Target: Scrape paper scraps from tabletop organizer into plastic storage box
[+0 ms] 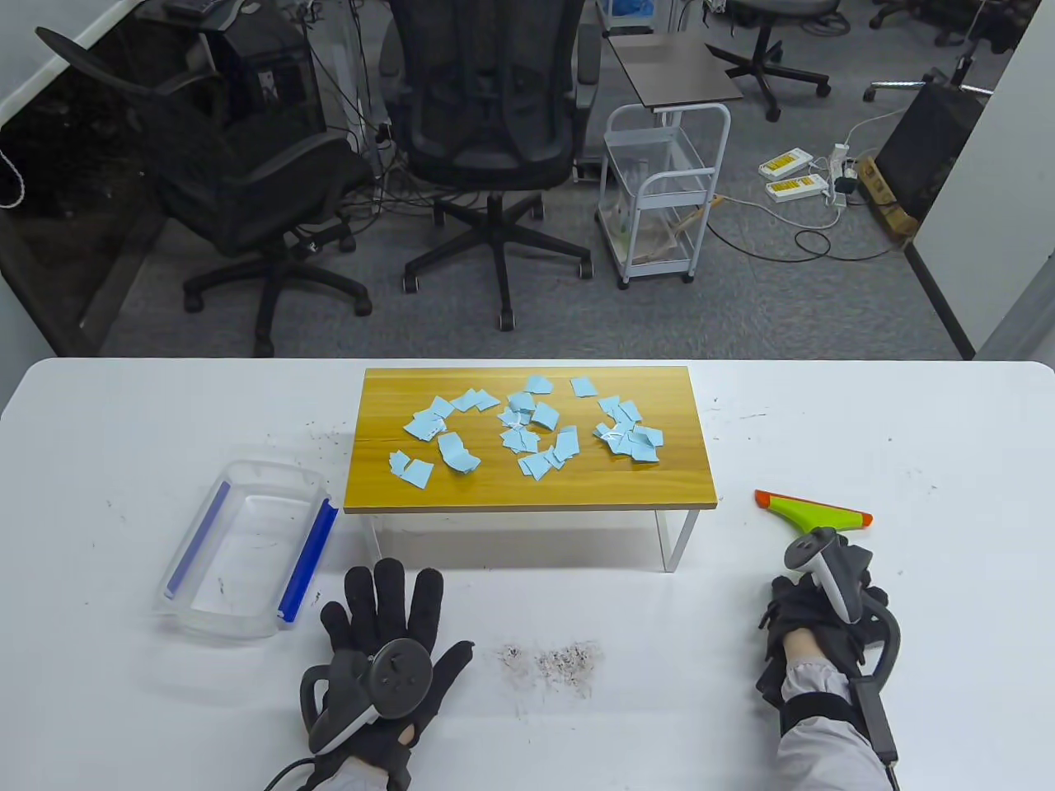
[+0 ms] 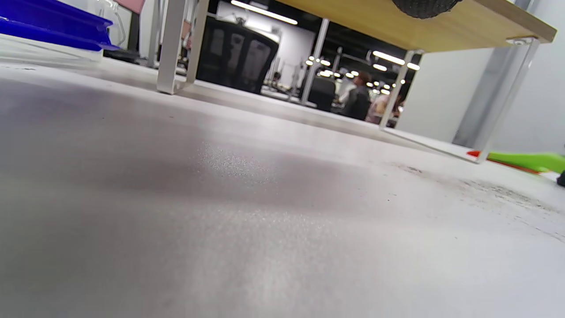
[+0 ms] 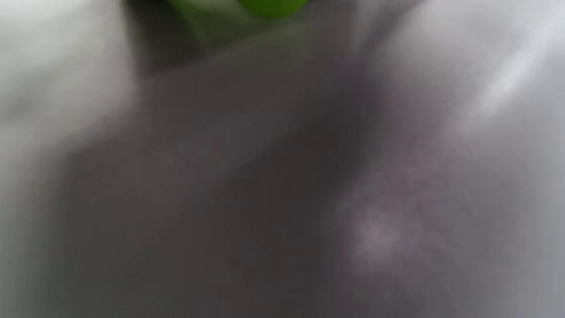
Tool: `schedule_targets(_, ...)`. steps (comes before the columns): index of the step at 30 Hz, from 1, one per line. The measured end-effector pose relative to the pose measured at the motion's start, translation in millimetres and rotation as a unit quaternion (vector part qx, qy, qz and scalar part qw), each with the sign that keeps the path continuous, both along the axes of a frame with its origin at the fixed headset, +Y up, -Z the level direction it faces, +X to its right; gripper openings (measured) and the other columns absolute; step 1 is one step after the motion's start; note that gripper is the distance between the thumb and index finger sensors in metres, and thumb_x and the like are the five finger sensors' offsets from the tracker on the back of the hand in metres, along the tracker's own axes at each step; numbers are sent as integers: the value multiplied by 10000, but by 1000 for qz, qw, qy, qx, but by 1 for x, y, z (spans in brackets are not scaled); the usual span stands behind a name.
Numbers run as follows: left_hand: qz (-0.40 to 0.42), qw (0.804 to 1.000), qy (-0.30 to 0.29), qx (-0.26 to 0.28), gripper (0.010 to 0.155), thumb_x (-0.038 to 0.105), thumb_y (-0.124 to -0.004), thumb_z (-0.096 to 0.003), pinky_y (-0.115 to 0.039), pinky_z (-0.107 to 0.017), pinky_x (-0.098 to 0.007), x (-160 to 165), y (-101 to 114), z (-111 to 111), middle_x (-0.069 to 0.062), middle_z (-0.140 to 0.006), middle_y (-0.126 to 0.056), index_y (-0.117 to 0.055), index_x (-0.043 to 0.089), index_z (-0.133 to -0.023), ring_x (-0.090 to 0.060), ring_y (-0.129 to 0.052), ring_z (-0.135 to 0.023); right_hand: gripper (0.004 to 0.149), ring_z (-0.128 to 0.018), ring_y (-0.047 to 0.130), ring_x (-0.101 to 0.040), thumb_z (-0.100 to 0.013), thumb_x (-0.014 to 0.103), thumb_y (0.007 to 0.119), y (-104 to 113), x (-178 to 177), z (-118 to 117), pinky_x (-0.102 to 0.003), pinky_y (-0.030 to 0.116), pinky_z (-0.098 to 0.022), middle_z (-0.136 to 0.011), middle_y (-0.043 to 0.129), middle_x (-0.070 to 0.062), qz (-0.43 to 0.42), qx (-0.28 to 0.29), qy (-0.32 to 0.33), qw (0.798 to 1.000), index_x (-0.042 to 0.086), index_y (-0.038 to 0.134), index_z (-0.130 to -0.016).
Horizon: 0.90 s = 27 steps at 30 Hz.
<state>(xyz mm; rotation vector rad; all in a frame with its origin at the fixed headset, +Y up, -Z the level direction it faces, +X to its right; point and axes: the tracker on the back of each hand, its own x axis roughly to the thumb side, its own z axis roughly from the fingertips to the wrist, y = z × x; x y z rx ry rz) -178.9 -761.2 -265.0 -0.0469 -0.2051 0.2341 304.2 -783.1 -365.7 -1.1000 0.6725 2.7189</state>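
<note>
Still-untouched scraps (image 1: 527, 428) on organizer (image 1: 527, 486), beyond both hands, L (image 1: 387, 634) & R (image 1: 812, 618).

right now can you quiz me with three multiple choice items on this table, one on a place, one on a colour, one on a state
1. Where do the paper scraps lie?
A. in the plastic box
B. on the wooden organizer top
C. on the floor

2. What colour are the strips on the plastic box?
A. blue
B. red
C. yellow

3. How is the left hand?
A. gripping the scraper
B. pinching a scrap
C. flat on the table, fingers spread

Answers: 1 B, the scraps are spread over the wooden organizer. 2 A, both long rims carry blue strips. 3 C, its fingers lie straight on the table, and the green scraper is by the right hand.
</note>
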Motion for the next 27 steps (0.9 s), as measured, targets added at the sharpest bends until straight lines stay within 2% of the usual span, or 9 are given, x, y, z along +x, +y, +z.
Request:
schedule_targets(4, -1, 1000, -1, 2, 861, 623, -567, -584, -81, -649, -815, 0, 0, 0, -217, -1180, 109, 1, 286, -1136, -579, 127, -1001, 845, -1013, 536, -454, -457, 363, 668, 6, -6, -2, -665, 490, -696, -1095, 469, -153, 35, 5, -2, 999, 253, -15, -942)
schedule_targets(6, -1, 1000, -2, 3, 860, 622, -567, -584, -82, -648, -816, 0, 0, 1, -216, -1180, 109, 0, 286, -1137, -579, 127, -1002, 837, -987, 606, -450, -459, 330, 677, 14, -5, -2, -648, 544, -686, -1061, 553, -141, 22, 44, -14, 999, 251, 4, -951)
schedule_targets(10, -1, 1000, -3, 8, 858, 620, -568, -585, -82, -649, -815, 0, 1, 1, -215, -1180, 109, -1, 287, -1137, -579, 123, -1004, 780, -795, 846, -357, -442, 298, 702, 34, -3, -3, -551, 713, -582, -928, 721, -103, 15, 100, -20, 995, 216, 165, -1002)
schedule_targets(14, -2, 1000, -5, 9, 856, 619, -567, -585, -83, -649, -816, 0, 0, 1, -213, -1180, 109, -1, 289, -1136, -578, 122, -1005, 742, -581, 936, -251, -432, 310, 722, 65, -4, -4, -493, 780, -487, -882, 764, -91, -17, 179, -7, 984, 195, 276, -1014)
schedule_targets(18, -4, 1000, -7, 7, 855, 618, -568, -586, -84, -650, -815, 2, 0, 2, -210, -1181, 108, -2, 289, -1136, -578, 120, -1007, 727, -495, 970, -224, -417, 332, 757, 111, -11, -6, -476, 812, -439, -830, 825, -75, -38, 267, 31, 963, 191, 363, -1011)
schedule_targets(20, -3, 1000, -6, 7, 840, 599, -565, -593, -84, -649, -817, 2, 0, 2, -212, -1181, 106, -5, 288, -1138, -578, 119, -1007, 721, -464, 980, -213, -412, 342, 771, 143, -23, -8, -469, 824, -421, -807, 847, -70, -24, 304, 66, 950, 188, 395, -1007)
schedule_targets(23, -3, 1000, -5, 6, 840, 597, -566, -594, -85, -649, -816, 3, 0, 2, -215, -1180, 105, -6, 287, -1138, -578, 116, -1008, 716, -429, 991, -200, -402, 356, 791, 172, -38, -10, -458, 837, -401, -777, 876, -55, -6, 332, 106, 937, 186, 438, -1001)
schedule_targets(26, -6, 1000, -6, 4, 840, 601, -566, -593, -86, -650, -816, 3, 0, 2, -212, -1180, 107, -7, 290, -1137, -578, 116, -1008, 706, -388, 1004, -189, -389, 369, 820, 209, -70, -14, -449, 851, -377, -737, 910, -38, 3, 361, 173, 917, 185, 496, -989)
schedule_targets(27, -6, 1000, -6, 4, 840, 600, -565, -593, -85, -650, -816, 3, 0, 2, -213, -1180, 106, -6, 289, -1137, -578, 117, -1008, 705, -386, 1006, -189, -388, 371, 824, 214, -75, -15, -449, 851, -376, -734, 914, -35, 3, 363, 186, 913, 185, 505, -988)
